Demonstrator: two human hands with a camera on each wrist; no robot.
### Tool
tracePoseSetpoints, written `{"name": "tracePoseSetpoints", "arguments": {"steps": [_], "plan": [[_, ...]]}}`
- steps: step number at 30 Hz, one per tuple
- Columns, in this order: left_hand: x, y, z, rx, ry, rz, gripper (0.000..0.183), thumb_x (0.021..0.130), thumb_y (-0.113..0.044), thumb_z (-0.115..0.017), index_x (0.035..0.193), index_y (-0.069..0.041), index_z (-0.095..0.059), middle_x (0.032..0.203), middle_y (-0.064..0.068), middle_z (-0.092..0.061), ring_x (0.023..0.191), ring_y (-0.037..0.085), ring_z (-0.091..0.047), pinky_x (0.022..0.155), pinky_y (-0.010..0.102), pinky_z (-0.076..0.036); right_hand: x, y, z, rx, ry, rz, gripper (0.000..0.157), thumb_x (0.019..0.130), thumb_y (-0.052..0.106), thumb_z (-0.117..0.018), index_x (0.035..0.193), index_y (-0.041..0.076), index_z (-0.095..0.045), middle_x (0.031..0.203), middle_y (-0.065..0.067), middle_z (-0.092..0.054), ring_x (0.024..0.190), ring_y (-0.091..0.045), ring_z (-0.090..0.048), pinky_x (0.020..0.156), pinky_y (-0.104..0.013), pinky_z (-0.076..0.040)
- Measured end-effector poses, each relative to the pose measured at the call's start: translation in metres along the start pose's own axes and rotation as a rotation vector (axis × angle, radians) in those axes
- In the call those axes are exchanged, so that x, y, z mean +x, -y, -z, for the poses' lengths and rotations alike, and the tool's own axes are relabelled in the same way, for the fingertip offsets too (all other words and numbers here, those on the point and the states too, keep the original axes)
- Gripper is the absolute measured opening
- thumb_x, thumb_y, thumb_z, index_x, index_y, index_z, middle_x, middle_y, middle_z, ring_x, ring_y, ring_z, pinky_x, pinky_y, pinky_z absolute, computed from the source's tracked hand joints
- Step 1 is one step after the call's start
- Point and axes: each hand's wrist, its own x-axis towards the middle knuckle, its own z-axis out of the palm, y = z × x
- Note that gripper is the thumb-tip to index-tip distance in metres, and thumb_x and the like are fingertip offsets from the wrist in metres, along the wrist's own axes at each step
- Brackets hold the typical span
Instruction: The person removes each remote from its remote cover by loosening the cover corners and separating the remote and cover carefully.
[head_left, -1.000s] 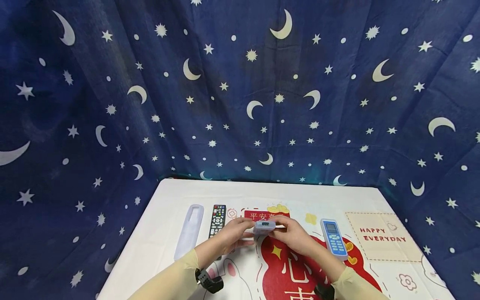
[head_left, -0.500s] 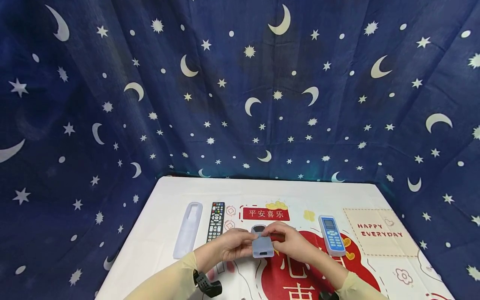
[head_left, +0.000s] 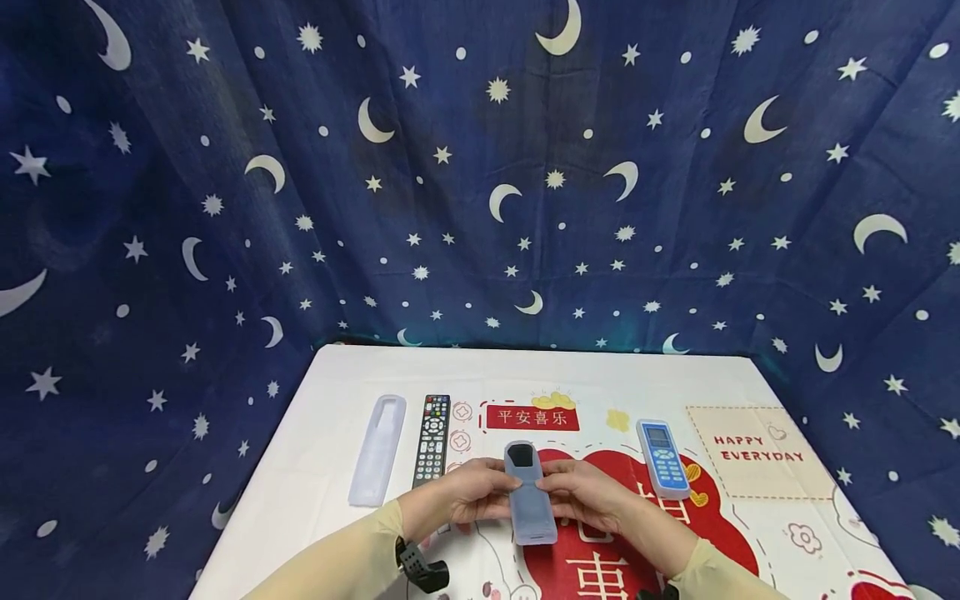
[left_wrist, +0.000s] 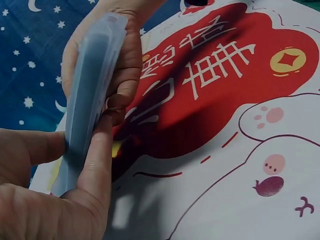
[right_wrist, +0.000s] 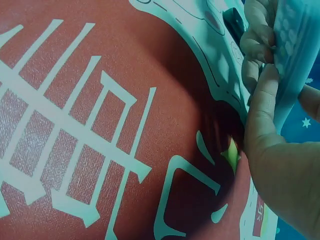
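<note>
Between both hands, over the red print, is a remote control (head_left: pixel 533 510) in a translucent cover, its plain side up and a dark oval area near its far end. My left hand (head_left: pixel 480 490) grips its left edge, with the thumb on the upper face. The right hand (head_left: pixel 588 492) holds the opposite edge in the same way. In the left wrist view the covered remote (left_wrist: pixel 87 95) stands edge-on between thumb and fingers. Raised buttons show faintly through the cover (right_wrist: pixel 290 35) in the right wrist view, on the face turned down.
Left of the hands lie a loose translucent cover (head_left: pixel 377 454) and a black remote (head_left: pixel 432 437) with many buttons, partly hidden by the left hand. A blue-faced remote (head_left: pixel 663 460) lies on the right. The printed tablecloth (head_left: pixel 615 375) meets a starry curtain (head_left: pixel 450 208) behind.
The covered remote first showed its near end, then tipped so that its plain face shows at full length. Both hands have kept hold of it and moved slightly nearer to me.
</note>
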Motion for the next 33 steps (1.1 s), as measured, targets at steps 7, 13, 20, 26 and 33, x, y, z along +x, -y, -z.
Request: {"name": "tracePoseSetpoints", "arguments": {"steps": [7,13,20,26,33], "plan": [[0.002,0.002,-0.003,0.071,-0.056,-0.022,0.063,0.096,-0.003,-0.063,0.151,0.005,-0.035,0.097,0.017,-0.073,0.078,0.022,-0.074,0.062,0.029,-0.061,0.004,-0.004,-0.002,-0.014,-0.059,0.006,0.068,0.097,0.008,-0.063,0.149,-0.016,-0.028,0.116,-0.020,-0.070,0.101,-0.028,-0.072,0.082,-0.038,-0.060],[0.009,0.002,-0.004,0.214,-0.123,-0.135,0.076,0.092,0.001,-0.068,0.158,-0.002,-0.030,0.106,0.015,-0.066,0.079,0.025,-0.073,0.063,0.037,-0.062,0.007,-0.001,-0.004,-0.138,-0.158,0.083,0.072,0.093,0.007,-0.069,0.149,-0.011,-0.029,0.107,-0.015,-0.070,0.093,-0.025,-0.072,0.080,-0.042,-0.061],[0.016,-0.009,-0.003,0.285,-0.161,-0.222,0.071,0.092,0.002,-0.067,0.154,0.006,-0.031,0.107,0.013,-0.069,0.083,0.024,-0.072,0.068,0.040,-0.062,0.011,0.010,-0.004,-0.282,-0.219,0.197,0.071,0.093,0.005,-0.071,0.151,-0.009,-0.032,0.104,-0.014,-0.066,0.086,-0.022,-0.069,0.078,-0.044,-0.061],[0.022,-0.017,-0.004,0.318,-0.172,-0.329,0.055,0.091,0.005,-0.067,0.142,0.008,-0.045,0.111,0.016,-0.064,0.090,0.026,-0.070,0.076,0.046,-0.061,0.014,0.019,-0.005,-0.386,-0.323,0.221,0.068,0.093,0.009,-0.074,0.151,0.002,-0.040,0.110,-0.014,-0.062,0.093,-0.024,-0.067,0.087,-0.046,-0.059],[0.024,-0.025,-0.006,0.378,-0.205,-0.392,0.056,0.091,0.002,-0.069,0.143,0.004,-0.047,0.119,0.018,-0.058,0.092,0.025,-0.069,0.078,0.041,-0.061,0.018,0.025,-0.004,-0.432,-0.370,0.292,0.064,0.093,0.004,-0.071,0.150,0.007,-0.044,0.115,-0.016,-0.058,0.094,-0.024,-0.064,0.089,-0.043,-0.058]]}}
